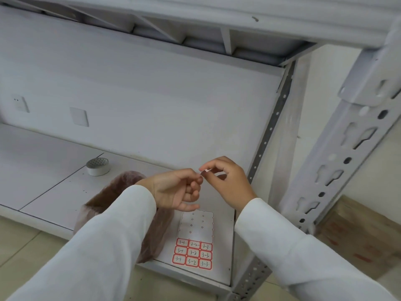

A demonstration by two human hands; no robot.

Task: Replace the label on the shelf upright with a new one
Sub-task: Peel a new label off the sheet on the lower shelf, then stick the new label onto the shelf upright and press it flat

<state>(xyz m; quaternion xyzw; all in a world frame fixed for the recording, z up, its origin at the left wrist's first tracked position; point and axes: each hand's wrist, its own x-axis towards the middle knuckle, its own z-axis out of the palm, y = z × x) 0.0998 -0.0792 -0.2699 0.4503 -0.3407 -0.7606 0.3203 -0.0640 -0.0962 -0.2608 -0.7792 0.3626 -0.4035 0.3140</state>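
My left hand point(178, 190) and my right hand point(227, 181) meet above the lower shelf, fingertips touching. Between them is a small white label point(204, 169), pinched by my right thumb and forefinger; my left fingertips touch its edge. Below the hands a label sheet point(195, 240) lies on the shelf board, its upper part peeled bare, its lower rows holding red-bordered labels marked 3-1, 3-2, 3-3. The grey slotted shelf upright point(338, 157) stands at the right, apart from both hands; no label shows on it.
A brownish bin lined with a thin plastic bag point(121, 205) sits under my left forearm. A roll of tape point(98, 166) stands further back on the shelf board point(54, 174). An upper shelf point(195, 25) hangs overhead. A cardboard box point(358, 240) is on the floor at right.
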